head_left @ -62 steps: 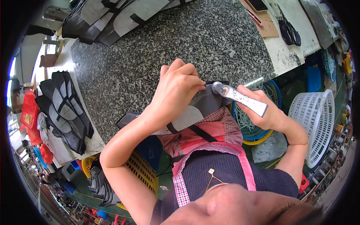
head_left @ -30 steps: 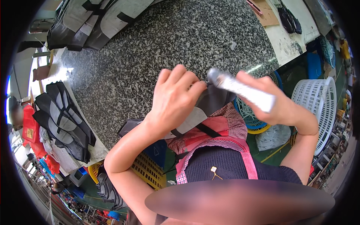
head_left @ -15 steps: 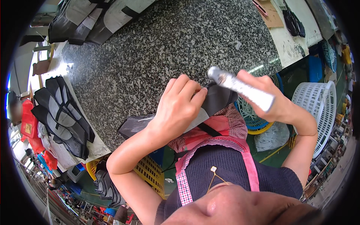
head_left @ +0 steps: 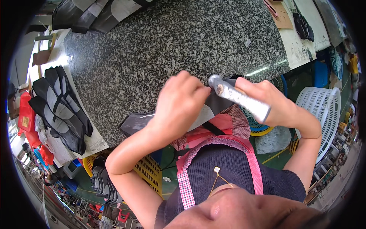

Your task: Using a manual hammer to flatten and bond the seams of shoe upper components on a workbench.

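A metal hammer (head_left: 240, 98), its head toward the middle of the stone slab, is gripped in my right hand (head_left: 267, 100). Beneath it, a long black and grey padded piece (head_left: 137, 123) lies along the slab's near edge, partly covered by my hands and arm. My left hand (head_left: 182, 100) is closed in a pinch by the black end of this piece, close to the hammer head. What those fingers hold is hidden. The hammer head appears just beside my left fingertips; whether it touches the piece I cannot tell.
Speckled granite slab (head_left: 152, 57) spreads in front. Similar black and grey pieces (head_left: 61, 108) are piled at left, with more (head_left: 103, 13) at the far left. A white basket (head_left: 322, 114) stands right; a yellow crate (head_left: 146, 171) sits below the slab. Black gloves (head_left: 303, 26) lie far right.
The hammer and my right hand have come slightly down and left, bringing the hammer head nearer my left fingers. My left hand has turned a little. The whole view has shifted slightly.
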A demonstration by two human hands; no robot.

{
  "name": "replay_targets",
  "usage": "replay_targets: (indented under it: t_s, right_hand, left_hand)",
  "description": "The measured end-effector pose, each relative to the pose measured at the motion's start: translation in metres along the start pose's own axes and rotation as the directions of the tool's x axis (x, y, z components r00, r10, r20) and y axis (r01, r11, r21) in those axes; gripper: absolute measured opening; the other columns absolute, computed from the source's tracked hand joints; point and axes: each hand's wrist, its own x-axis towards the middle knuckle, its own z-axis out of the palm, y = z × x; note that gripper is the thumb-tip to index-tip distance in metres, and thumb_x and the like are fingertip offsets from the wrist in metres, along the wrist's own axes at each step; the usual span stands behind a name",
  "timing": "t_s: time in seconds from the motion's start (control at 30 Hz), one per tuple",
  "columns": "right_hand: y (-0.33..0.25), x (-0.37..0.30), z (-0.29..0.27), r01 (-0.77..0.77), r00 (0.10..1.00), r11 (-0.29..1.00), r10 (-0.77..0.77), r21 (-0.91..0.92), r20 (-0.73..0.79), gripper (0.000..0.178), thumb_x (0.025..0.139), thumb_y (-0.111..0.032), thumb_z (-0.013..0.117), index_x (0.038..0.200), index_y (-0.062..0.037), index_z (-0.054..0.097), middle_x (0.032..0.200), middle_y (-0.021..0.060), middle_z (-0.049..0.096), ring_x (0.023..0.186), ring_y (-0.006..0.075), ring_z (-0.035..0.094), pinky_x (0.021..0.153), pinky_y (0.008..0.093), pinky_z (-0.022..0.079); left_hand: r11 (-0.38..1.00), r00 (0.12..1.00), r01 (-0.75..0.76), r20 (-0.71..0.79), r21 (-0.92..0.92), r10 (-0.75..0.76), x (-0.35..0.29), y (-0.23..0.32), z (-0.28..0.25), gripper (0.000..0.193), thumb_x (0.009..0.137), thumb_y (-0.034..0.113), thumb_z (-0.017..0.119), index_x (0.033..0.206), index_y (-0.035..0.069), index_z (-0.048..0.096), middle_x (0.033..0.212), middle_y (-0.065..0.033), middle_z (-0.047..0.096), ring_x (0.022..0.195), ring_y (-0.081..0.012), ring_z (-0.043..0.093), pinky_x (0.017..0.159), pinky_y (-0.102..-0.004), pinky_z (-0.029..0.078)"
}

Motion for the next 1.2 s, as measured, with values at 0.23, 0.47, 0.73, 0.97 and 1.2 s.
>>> replay_targets:
  t_s: [0.23,0.47,0.73,0.97,1.2]
  right_hand:
    - [0.001,0.002,-0.003,0.067,0.992,0.993,-0.056,0.097,-0.114,0.016,0.088,0.003,0.057,0.104,0.0021,0.051,0.074,0.02,0.054,0.059,0.0396,0.056,0.054,0.0374,0.042]
    - [-0.008,0.005,0.012,-0.032,0.998,0.998,0.034,-0.054,0.053,0.025,0.084,-0.006,0.061,0.106,0.0006,0.052,0.076,0.0208,0.06,0.071,0.0439,0.062,0.06,0.049,0.048]
    - [-0.006,0.01,0.008,0.062,0.994,0.998,-0.064,-0.028,-0.084,0.024,0.085,-0.01,0.062,0.104,0.0008,0.051,0.077,0.0186,0.057,0.07,0.0421,0.064,0.058,0.046,0.05]
    - [-0.012,0.007,0.008,0.038,0.999,0.999,-0.038,-0.013,-0.003,0.03,0.082,-0.003,0.062,0.112,-0.0008,0.055,0.076,0.0227,0.063,0.073,0.0438,0.065,0.06,0.0498,0.051]
    - [0.021,-0.011,-0.001,0.11,0.838,0.992,-0.129,-0.067,-0.53,0.025,0.1,-0.008,0.056,0.121,0.0046,0.062,0.09,0.0211,0.071,0.069,0.0313,0.068,0.062,0.0349,0.049]
  left_hand:
    - [0.973,0.988,0.145,-0.02,-0.178,-0.151,-0.015,-0.001,-0.003,0.013,0.073,0.004,0.078,0.086,0.004,0.074,0.077,-0.0038,0.061,0.075,-0.0231,0.055,0.065,-0.0352,0.048]
    - [0.982,0.992,0.126,0.008,-0.137,-0.126,-0.012,-0.003,-0.014,0.016,0.07,0.007,0.08,0.085,0.004,0.074,0.076,-0.0047,0.06,0.077,-0.025,0.055,0.068,-0.0354,0.048]
    - [0.969,0.98,0.199,0.034,-0.147,-0.196,-0.037,0.005,-0.011,0.016,0.072,-0.001,0.074,0.087,0.002,0.072,0.082,-0.0068,0.062,0.076,-0.0251,0.061,0.061,-0.0362,0.051]
    - [0.997,0.997,0.056,0.058,-0.046,-0.053,-0.031,0.005,-0.009,0.019,0.067,0.004,0.064,0.087,0.0,0.063,0.085,-0.0094,0.055,0.08,-0.0261,0.056,0.066,-0.0369,0.051]
    - [0.988,0.991,0.095,-0.084,-0.118,-0.105,0.016,-0.004,0.017,0.012,0.077,0.001,0.069,0.088,0.002,0.069,0.082,-0.0114,0.06,0.08,-0.0286,0.061,0.065,-0.0401,0.052]
